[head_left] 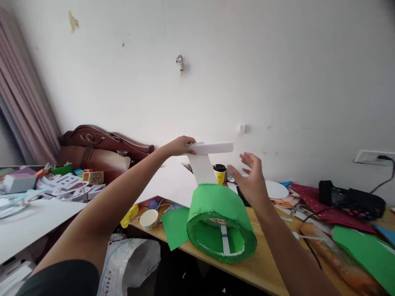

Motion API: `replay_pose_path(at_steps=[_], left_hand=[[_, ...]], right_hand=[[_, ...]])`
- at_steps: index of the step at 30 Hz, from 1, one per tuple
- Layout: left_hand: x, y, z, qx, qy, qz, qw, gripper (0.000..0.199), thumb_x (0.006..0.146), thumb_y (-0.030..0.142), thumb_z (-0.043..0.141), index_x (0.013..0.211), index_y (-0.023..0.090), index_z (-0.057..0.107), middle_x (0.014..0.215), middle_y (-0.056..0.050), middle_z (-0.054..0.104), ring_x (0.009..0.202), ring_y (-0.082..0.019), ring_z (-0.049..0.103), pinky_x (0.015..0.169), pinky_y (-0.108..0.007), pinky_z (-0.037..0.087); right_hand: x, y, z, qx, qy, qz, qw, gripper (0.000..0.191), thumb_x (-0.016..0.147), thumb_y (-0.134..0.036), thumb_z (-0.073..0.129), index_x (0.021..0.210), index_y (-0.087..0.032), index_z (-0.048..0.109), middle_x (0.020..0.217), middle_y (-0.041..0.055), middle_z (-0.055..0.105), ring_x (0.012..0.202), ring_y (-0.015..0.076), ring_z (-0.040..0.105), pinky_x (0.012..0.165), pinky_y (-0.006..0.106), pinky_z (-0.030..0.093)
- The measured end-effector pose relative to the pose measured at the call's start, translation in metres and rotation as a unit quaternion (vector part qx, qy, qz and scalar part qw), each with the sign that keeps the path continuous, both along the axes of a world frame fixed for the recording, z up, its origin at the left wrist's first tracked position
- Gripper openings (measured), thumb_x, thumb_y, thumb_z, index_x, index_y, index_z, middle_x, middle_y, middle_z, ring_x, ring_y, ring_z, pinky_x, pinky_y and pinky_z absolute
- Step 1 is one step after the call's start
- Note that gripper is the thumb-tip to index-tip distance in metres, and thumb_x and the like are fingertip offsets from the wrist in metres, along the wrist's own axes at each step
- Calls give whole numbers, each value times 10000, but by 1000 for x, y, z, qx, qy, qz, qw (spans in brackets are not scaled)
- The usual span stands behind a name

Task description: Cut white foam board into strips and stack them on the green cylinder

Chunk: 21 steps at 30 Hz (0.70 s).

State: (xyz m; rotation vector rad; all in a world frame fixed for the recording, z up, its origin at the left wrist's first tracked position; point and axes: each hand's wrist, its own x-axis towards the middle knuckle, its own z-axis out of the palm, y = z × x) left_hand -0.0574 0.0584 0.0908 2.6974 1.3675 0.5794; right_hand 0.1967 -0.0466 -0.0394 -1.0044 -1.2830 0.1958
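My left hand [182,146] is closed on a white strip [214,148] at its left end, where it meets an upright white panel [201,167]. The panel's lower edge meets the top of a green paper-covered hollow drum [216,201], though how they join is hidden. Inside the drum's open end a white strip [226,240] with a blue mark shows. My right hand [249,174] hangs in the air to the right of the strip, fingers apart and holding nothing.
On the wooden table [268,255] lie a green sheet [175,226], a paper bowl [149,220], a yellow cup [220,176] with a black lid, and a black pouch [352,199]. A white bag [123,259] is below the front edge. A wall [216,82] stands behind.
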Motion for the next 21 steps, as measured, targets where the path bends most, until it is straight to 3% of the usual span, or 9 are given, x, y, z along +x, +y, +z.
replay_pose_path(at_steps=[2, 5, 7, 10, 12, 15, 17, 19, 21], left_hand=[[6, -4, 2, -5, -2, -19, 1000, 334, 754, 353, 668, 1043, 184, 673, 1026, -54, 679, 898, -201, 599, 738, -281, 429], [18, -12, 6, -2, 5, -43, 999, 368, 743, 303, 670, 1091, 183, 674, 1048, -58, 688, 925, -207, 603, 774, -291, 436], [28, -17, 11, -1, 9, -64, 998, 385, 742, 263, 666, 1119, 184, 673, 1071, -61, 690, 947, -212, 603, 792, -296, 438], [41, -25, 18, -6, 6, -84, 996, 403, 769, 213, 650, 1172, 190, 663, 1096, -58, 690, 968, -212, 604, 816, -298, 443], [46, -32, 15, 31, 9, -91, 995, 418, 789, 191, 648, 1208, 200, 651, 1101, -60, 681, 979, -213, 599, 848, -312, 441], [47, -47, -13, 213, -64, -44, 974, 363, 839, 251, 654, 1201, 227, 643, 1107, -74, 639, 1037, -236, 556, 939, -380, 407], [45, -58, -47, 331, -194, 30, 923, 244, 901, 350, 597, 1102, 223, 652, 1036, -78, 618, 1039, -242, 532, 960, -409, 392], [43, -64, -86, 339, -334, 81, 876, 249, 926, 437, 531, 888, 207, 617, 823, -44, 568, 868, -211, 540, 862, -367, 433], [43, -60, -118, 229, -476, 121, 840, 330, 936, 516, 471, 853, 208, 556, 766, -25, 536, 771, -186, 529, 747, -319, 447]], right_hand=[[13, 38, 13, -82, 54, 102, 990, 734, 706, -555, 762, 1302, -213, 506, 1353, 159, 582, 1239, 283, 559, 993, 456, 486], [17, 72, 18, -141, 90, 262, 951, 564, 689, -552, 790, 1086, -176, 653, 1189, 132, 691, 1150, 263, 621, 992, 416, 488], [12, 81, 22, -124, 112, 318, 933, 509, 671, -526, 817, 1008, -165, 692, 1104, 109, 725, 1095, 256, 645, 975, 410, 500], [3, 88, 29, -59, 167, 369, 912, 516, 641, -447, 857, 1052, -183, 689, 1084, 74, 730, 1051, 240, 659, 936, 411, 535], [-1, 92, 33, -31, 198, 386, 901, 515, 635, -398, 868, 1067, -192, 679, 1098, 63, 725, 1061, 235, 656, 929, 412, 549], [0, 97, 34, -27, 236, 384, 892, 481, 634, -365, 871, 1036, -181, 680, 1104, 64, 722, 1067, 236, 654, 919, 401, 560], [2, 98, 32, -30, 263, 371, 890, 466, 624, -355, 876, 1005, -173, 681, 1099, 64, 722, 1059, 234, 655, 899, 382, 567], [4, 97, 31, -35, 286, 359, 888, 458, 607, -351, 882, 975, -168, 681, 1065, 62, 730, 1032, 228, 661, 869, 362, 571], [5, 95, 30, -38, 297, 362, 883, 454, 594, -349, 884, 955, -167, 679, 1023, 58, 737, 998, 227, 667, 839, 355, 572]])
